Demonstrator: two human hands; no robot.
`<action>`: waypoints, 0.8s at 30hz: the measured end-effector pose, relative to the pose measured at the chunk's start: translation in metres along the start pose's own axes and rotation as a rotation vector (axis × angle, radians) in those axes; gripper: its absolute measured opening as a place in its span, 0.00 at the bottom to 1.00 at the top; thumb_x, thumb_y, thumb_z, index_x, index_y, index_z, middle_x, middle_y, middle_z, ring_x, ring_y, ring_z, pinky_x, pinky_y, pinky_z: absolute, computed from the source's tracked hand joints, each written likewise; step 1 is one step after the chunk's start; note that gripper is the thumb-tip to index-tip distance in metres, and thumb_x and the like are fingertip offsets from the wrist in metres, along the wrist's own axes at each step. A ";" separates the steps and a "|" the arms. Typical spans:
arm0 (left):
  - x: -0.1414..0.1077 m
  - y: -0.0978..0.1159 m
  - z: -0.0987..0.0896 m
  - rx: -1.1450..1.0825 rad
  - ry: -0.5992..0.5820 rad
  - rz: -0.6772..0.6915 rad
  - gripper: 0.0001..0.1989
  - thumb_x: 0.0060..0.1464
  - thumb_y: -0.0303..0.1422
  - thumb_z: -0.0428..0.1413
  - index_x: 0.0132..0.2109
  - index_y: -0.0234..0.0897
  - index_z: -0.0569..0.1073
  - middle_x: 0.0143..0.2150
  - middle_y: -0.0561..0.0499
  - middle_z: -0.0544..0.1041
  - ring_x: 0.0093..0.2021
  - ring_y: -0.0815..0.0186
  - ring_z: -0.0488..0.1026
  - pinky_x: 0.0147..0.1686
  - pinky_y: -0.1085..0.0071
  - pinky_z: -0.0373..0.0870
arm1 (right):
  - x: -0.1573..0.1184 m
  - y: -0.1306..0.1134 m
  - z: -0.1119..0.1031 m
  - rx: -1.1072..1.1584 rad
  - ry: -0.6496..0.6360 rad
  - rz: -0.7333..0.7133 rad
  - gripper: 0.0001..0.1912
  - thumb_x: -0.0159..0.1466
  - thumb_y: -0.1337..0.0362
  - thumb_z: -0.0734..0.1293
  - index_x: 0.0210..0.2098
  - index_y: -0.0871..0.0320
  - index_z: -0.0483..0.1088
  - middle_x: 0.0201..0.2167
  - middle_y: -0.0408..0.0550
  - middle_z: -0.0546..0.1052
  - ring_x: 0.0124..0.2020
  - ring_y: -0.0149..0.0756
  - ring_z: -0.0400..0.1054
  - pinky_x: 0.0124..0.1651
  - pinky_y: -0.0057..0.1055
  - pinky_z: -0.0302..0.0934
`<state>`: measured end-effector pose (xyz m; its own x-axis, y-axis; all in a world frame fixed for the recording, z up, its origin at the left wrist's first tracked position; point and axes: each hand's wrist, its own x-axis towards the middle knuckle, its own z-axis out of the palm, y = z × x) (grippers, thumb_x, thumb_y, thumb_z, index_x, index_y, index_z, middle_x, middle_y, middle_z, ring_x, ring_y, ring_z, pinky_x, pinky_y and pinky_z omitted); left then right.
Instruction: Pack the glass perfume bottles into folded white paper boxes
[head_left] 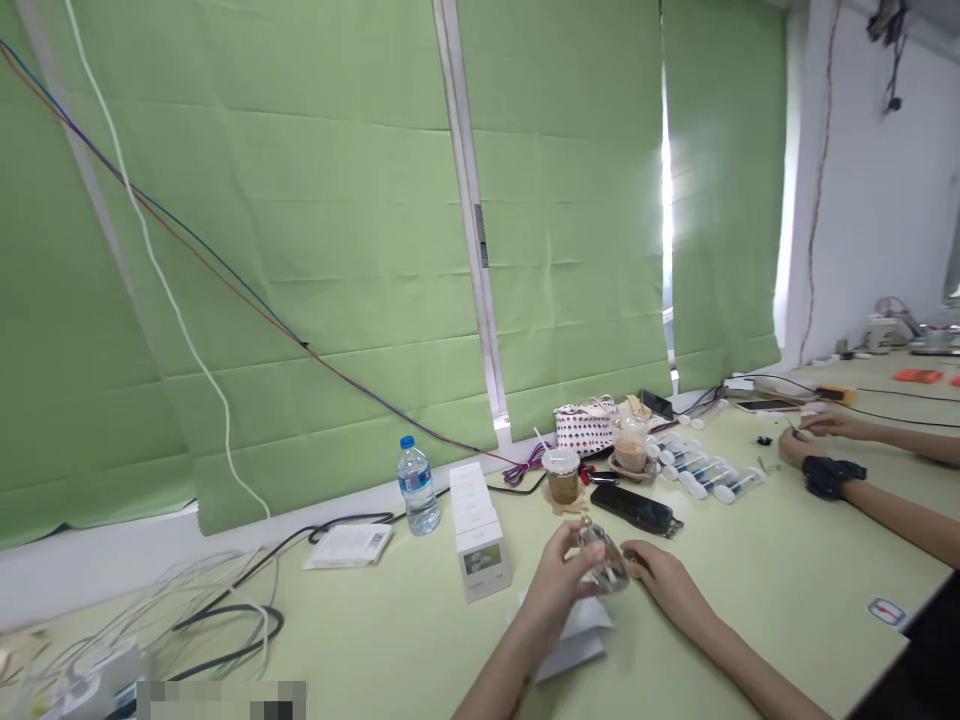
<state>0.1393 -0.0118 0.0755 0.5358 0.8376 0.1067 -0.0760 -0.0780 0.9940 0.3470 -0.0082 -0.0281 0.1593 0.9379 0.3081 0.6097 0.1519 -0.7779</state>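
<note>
Left hand: a bare hand (574, 558) with slender fingers, uncovered from fingertips to wrist; motion softens its outline, and the nails are too blurred to describe.
Left forearm: a bare, slim forearm (506, 640), narrow at the wrist and fuller toward the near edge of view.
Dark mark: a small, irregular dark patch (519, 692) low on the left forearm, near the frame's bottom edge; its nature cannot be made out.
Right hand: a bare hand (661, 572), likewise slim, its knuckles smooth in the blur.
Right forearm: a bare forearm (750, 655), smooth and evenly tapered, plain along its visible length.
</note>
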 end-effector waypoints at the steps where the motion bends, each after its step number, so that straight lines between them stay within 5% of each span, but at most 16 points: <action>1: 0.015 0.002 0.004 0.102 -0.004 0.032 0.23 0.50 0.50 0.56 0.47 0.40 0.67 0.45 0.47 0.72 0.43 0.60 0.73 0.36 0.68 0.72 | 0.001 0.001 -0.003 -0.006 0.000 -0.005 0.11 0.55 0.62 0.60 0.36 0.53 0.71 0.35 0.47 0.79 0.39 0.44 0.72 0.44 0.35 0.61; 6: 0.085 -0.015 0.011 0.411 0.106 0.086 0.20 0.39 0.40 0.64 0.37 0.37 0.66 0.38 0.50 0.72 0.44 0.57 0.70 0.44 0.63 0.65 | -0.003 0.007 -0.008 -0.020 0.066 -0.021 0.08 0.52 0.64 0.62 0.31 0.54 0.70 0.32 0.44 0.76 0.34 0.39 0.70 0.39 0.31 0.62; 10: 0.101 -0.044 0.013 0.633 0.167 0.086 0.21 0.35 0.31 0.65 0.38 0.37 0.66 0.42 0.46 0.72 0.48 0.52 0.67 0.49 0.60 0.60 | -0.002 0.015 -0.007 -0.033 0.130 0.003 0.13 0.52 0.64 0.61 0.37 0.55 0.70 0.30 0.44 0.76 0.29 0.38 0.69 0.35 0.31 0.64; 14: 0.103 -0.059 0.012 0.772 0.190 0.048 0.22 0.41 0.32 0.63 0.44 0.35 0.66 0.48 0.42 0.71 0.50 0.52 0.67 0.49 0.61 0.61 | 0.013 0.016 -0.003 -0.061 0.145 -0.020 0.11 0.54 0.65 0.60 0.35 0.56 0.71 0.32 0.47 0.77 0.33 0.41 0.72 0.39 0.33 0.64; 19: 0.097 -0.051 0.006 0.892 0.142 -0.035 0.36 0.38 0.33 0.66 0.55 0.33 0.63 0.55 0.37 0.69 0.55 0.50 0.66 0.51 0.61 0.61 | 0.030 0.015 0.002 -0.107 0.145 -0.053 0.15 0.55 0.66 0.60 0.39 0.58 0.72 0.37 0.52 0.78 0.41 0.44 0.72 0.46 0.36 0.64; 24: 0.038 -0.038 -0.014 1.018 0.060 -0.111 0.45 0.35 0.43 0.66 0.60 0.28 0.60 0.57 0.31 0.66 0.57 0.40 0.63 0.54 0.52 0.60 | 0.014 0.016 0.000 -0.139 0.228 -0.059 0.21 0.59 0.61 0.58 0.51 0.60 0.67 0.51 0.58 0.71 0.50 0.49 0.69 0.51 0.43 0.62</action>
<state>0.1505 0.0309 0.0417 0.4512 0.8916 0.0391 0.7361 -0.3966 0.5486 0.3589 0.0075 -0.0364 0.2817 0.8319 0.4781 0.7213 0.1450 -0.6773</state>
